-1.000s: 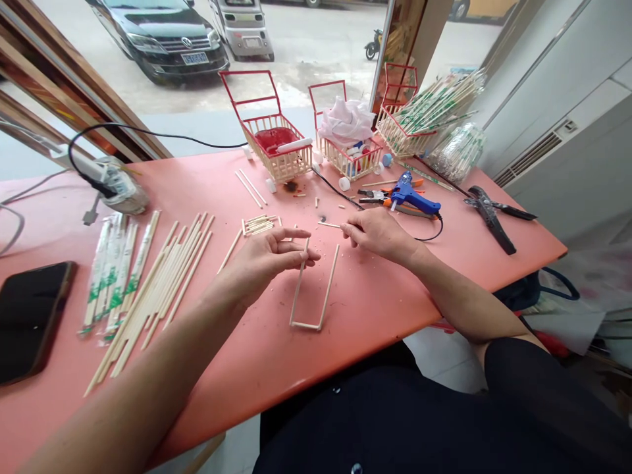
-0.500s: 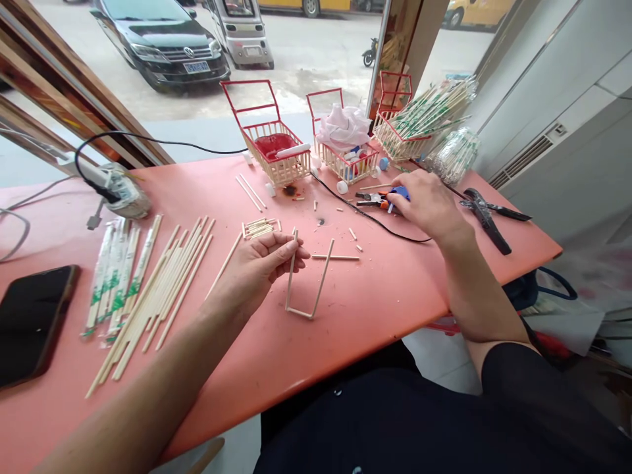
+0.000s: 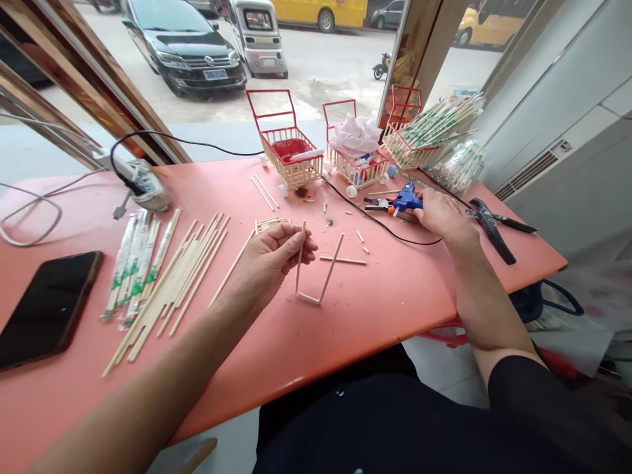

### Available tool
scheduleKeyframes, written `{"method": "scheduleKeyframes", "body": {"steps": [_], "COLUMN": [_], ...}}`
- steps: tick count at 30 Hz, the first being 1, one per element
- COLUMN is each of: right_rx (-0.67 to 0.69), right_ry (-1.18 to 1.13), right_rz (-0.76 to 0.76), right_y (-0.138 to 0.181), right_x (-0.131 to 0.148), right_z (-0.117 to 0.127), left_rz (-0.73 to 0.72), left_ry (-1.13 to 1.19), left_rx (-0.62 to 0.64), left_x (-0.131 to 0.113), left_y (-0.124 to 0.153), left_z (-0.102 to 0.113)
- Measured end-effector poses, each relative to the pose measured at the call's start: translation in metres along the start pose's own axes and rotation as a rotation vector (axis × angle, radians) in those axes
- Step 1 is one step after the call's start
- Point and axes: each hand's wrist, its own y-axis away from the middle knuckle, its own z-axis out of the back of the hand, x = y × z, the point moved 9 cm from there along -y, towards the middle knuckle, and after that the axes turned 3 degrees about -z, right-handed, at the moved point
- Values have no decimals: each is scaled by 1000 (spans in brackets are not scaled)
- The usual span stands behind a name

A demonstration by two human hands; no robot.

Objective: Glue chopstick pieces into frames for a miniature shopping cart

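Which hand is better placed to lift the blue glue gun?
Right, most likely: the right hand is at the handle of the glue gun, while the left hand is farther off, pinching one leg of the stick frame.

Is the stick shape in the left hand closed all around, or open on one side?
Open: the stick shape has two long sides joined by one short side, and nothing links their other ends.

I count one frame (image 3: 308, 298) (three sticks (image 3: 326, 283) joined, by my tally), three small carts (image 3: 296, 175), two thin rods (image 3: 266, 191) lying side by side, one blue glue gun (image 3: 406, 197) and one phone (image 3: 52, 309).
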Motion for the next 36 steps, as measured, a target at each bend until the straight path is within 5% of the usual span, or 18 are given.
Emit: {"method": "scheduleKeyframes", "body": {"steps": [6,11,13,16,23,28,36], "right_rx": [-118,-333,-308,-28,401,419,426], "right_ry": [-120,-651,-1021,-1422,-1382,-1331,-1374], "right_rz": [-24,124,292,504,793,909,820], "right_y": [-5,7,17,38,90,98,96], "right_x": [-23,-26,-9,32,93,99,95], "right_z": [13,42,45,37,32,31,24], "left_rz": [-49,-100,-121,-152,-175,-182,-177], "left_ry": [18,5,-10,-40,-93,-101,-115], "left_rx": [11,-6,0,12,13,22,17], "left_x": [-3,-12,-14,-17,-16,-17,-16], "left_y": [-1,-1,0,1,2,2,3], "left_z": [-1,-2,-3,-3,-2,-3,-3]}}
